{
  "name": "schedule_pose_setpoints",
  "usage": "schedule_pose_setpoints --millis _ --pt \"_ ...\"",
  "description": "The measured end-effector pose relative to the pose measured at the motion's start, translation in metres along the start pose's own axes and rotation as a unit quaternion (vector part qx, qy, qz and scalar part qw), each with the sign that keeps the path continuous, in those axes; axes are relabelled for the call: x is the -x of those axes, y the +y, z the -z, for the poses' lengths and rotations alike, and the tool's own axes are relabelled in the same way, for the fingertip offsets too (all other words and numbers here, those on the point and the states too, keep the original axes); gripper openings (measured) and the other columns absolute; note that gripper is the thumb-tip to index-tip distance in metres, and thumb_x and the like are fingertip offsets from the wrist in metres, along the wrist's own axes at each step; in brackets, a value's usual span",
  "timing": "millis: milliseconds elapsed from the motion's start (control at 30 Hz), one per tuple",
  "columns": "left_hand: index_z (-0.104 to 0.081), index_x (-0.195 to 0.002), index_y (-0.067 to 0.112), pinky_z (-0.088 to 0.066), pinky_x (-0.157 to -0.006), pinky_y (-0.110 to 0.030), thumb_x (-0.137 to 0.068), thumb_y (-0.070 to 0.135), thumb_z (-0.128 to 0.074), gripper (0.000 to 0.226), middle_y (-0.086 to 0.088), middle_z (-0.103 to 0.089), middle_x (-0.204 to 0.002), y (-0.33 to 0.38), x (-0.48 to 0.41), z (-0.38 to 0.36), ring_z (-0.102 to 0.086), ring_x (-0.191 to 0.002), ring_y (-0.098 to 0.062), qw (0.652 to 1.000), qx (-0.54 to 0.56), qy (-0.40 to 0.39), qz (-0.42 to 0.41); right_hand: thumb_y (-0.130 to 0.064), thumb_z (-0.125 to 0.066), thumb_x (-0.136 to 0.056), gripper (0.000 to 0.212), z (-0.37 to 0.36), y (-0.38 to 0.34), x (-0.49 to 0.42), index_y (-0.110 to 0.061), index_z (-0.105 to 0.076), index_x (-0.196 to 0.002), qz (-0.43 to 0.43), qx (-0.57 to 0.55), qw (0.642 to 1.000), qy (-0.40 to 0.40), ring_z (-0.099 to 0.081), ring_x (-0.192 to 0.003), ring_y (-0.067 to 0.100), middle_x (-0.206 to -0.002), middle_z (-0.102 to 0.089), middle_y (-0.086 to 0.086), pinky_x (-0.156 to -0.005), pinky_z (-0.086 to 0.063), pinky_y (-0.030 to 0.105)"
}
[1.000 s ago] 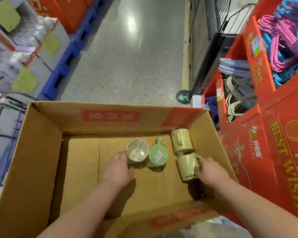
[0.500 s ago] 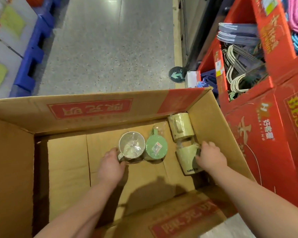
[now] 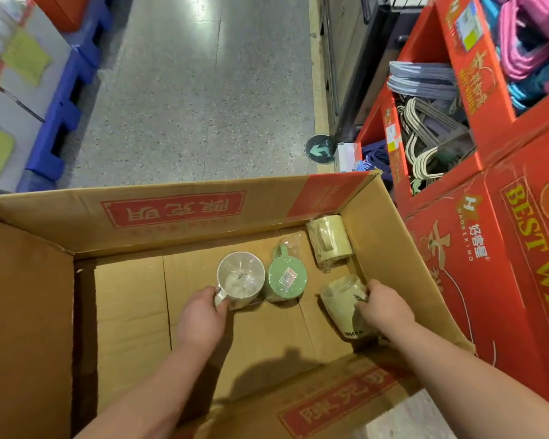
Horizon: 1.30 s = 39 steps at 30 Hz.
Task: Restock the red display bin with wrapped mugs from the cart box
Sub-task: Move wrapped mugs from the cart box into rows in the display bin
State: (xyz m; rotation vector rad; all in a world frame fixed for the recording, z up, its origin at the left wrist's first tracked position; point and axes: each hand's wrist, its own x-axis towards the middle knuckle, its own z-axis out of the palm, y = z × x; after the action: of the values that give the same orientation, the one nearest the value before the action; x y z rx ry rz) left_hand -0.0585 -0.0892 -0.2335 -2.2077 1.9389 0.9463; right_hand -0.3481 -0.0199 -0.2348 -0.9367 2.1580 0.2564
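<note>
A large cardboard box (image 3: 184,213) holds several plastic-wrapped mugs. My left hand (image 3: 202,320) grips the handle of a white mug (image 3: 241,277) that stands upright near the box's middle. A green mug (image 3: 286,278) stands bottom-up just right of it. My right hand (image 3: 382,307) holds a pale yellow mug (image 3: 341,299) tilted up off the box floor by the right wall. Another pale yellow mug (image 3: 328,240) lies on its side in the far right corner. The red display bin (image 3: 501,264) rises right of the box.
Red bins (image 3: 457,58) farther right hold hangers (image 3: 425,144) in white, grey, pink and blue. A speckled aisle floor (image 3: 203,90) runs ahead. Blue pallets (image 3: 61,122) with boxed goods line the left side. A green arrow floor sticker (image 3: 319,150) lies beyond the box.
My left hand has closed on the white mug's handle. My right hand has tipped the near yellow mug up from lying on its side. The view has dipped closer into the box.
</note>
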Motion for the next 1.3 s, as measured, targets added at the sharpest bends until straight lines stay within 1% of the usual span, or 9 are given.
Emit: schedule_pose_setpoints --millis 167,333,467,567,633,733,833,1133,1300 --pt "-0.057 -0.117 0.013 -0.041 -0.069 -0.030 -0.093 0.030 -0.053 0.029 -0.011 -0.062 -0.112 0.010 0.013 0.015 -0.059 -0.097 -0.029 1.000 0.023 0.008 0.009 -0.025 -0.054 -0.091 0.012 0.010 -0.003 0.025 -0.018 -0.045 -0.095 0.032 -0.084 0.996 0.022 -0.051 -0.081 0.022 -0.092 -0.056 0.002 -0.068 -0.041 0.029" --pt "-0.055 -0.120 0.017 -0.044 -0.068 -0.029 -0.095 0.033 -0.049 0.030 -0.006 -0.062 -0.111 0.023 0.037 0.029 -0.060 -0.091 -0.024 0.998 0.051 0.040 0.016 -0.023 -0.056 -0.088 0.012 0.022 -0.005 0.052 -0.020 -0.045 -0.085 0.067 -0.176 0.982 0.021 -0.063 -0.081 0.024 -0.088 -0.060 0.003 -0.070 -0.053 0.037" --pt "-0.052 -0.125 0.020 -0.049 -0.074 -0.031 -0.095 0.037 -0.048 0.035 -0.004 -0.060 -0.117 0.037 0.067 0.034 -0.059 -0.090 -0.019 0.994 0.093 0.061 0.026 -0.022 -0.056 -0.089 0.011 0.037 -0.002 0.073 -0.019 -0.046 -0.086 0.117 -0.177 0.976 0.047 -0.056 -0.083 0.023 -0.089 -0.059 0.002 -0.059 -0.039 0.031" --pt "-0.051 -0.128 0.018 -0.045 -0.073 -0.028 -0.095 0.035 -0.050 0.037 -0.004 -0.061 -0.116 0.052 0.095 0.034 -0.054 -0.088 -0.015 0.986 0.142 0.085 0.031 -0.020 -0.055 -0.089 0.012 0.048 0.004 0.090 -0.020 -0.044 -0.085 0.153 -0.173 0.971 0.068 -0.051 -0.080 0.022 -0.087 -0.055 0.000 -0.052 -0.031 0.024" --pt "-0.052 -0.128 0.017 -0.043 -0.070 -0.025 -0.094 0.032 -0.052 0.037 -0.004 -0.062 -0.115 0.063 0.116 0.034 -0.052 -0.087 -0.012 0.980 0.166 0.104 0.024 -0.021 -0.056 -0.089 0.013 0.054 0.011 0.102 -0.019 -0.043 -0.087 0.173 -0.171 0.966 0.082 -0.049 -0.080 0.022 -0.087 -0.053 -0.001 -0.054 -0.031 0.027" --pt "-0.058 -0.116 0.018 -0.041 -0.059 -0.022 -0.094 0.031 -0.053 0.026 0.000 -0.063 -0.099 0.075 0.146 0.035 -0.056 -0.079 -0.011 0.973 0.194 0.125 0.014 -0.021 -0.058 -0.088 0.014 0.062 0.022 0.121 -0.018 -0.044 -0.087 0.209 -0.184 0.955 0.103 -0.050 -0.081 0.022 -0.088 -0.054 -0.001 -0.064 -0.034 0.030" --pt "-0.059 -0.101 0.017 -0.044 -0.055 -0.025 -0.093 0.031 -0.054 0.018 0.002 -0.061 -0.082 0.084 0.176 0.036 -0.058 -0.071 -0.012 0.966 0.219 0.134 0.012 -0.020 -0.058 -0.090 0.012 0.069 0.036 0.141 -0.018 -0.047 -0.084 0.245 -0.187 0.944 0.120 -0.050 -0.077 0.019 -0.083 -0.054 -0.002 -0.059 -0.032 0.030" --pt "-0.052 -0.087 0.022 -0.048 -0.061 -0.027 -0.094 0.032 -0.053 0.011 0.002 -0.060 -0.080 0.099 0.247 0.039 -0.056 -0.070 -0.011 0.954 0.250 0.161 -0.034 -0.024 -0.056 -0.091 0.017 0.071 0.075 0.190 -0.022 -0.042 -0.081 0.273 -0.195 0.929 0.156 -0.047 -0.067 0.011 -0.076 -0.049 -0.006 -0.051 -0.030 0.023" --pt "-0.054 -0.089 0.024 -0.055 -0.067 -0.034 -0.093 0.034 -0.053 0.011 0.003 -0.062 -0.082 0.086 0.277 0.046 -0.060 -0.074 -0.013 0.957 0.232 0.153 -0.076 -0.023 -0.056 -0.092 0.013 0.061 0.093 0.221 -0.019 -0.045 -0.086 0.278 -0.217 0.918 0.183 -0.049 -0.068 0.010 -0.081 -0.052 -0.003 -0.056 -0.035 0.026"
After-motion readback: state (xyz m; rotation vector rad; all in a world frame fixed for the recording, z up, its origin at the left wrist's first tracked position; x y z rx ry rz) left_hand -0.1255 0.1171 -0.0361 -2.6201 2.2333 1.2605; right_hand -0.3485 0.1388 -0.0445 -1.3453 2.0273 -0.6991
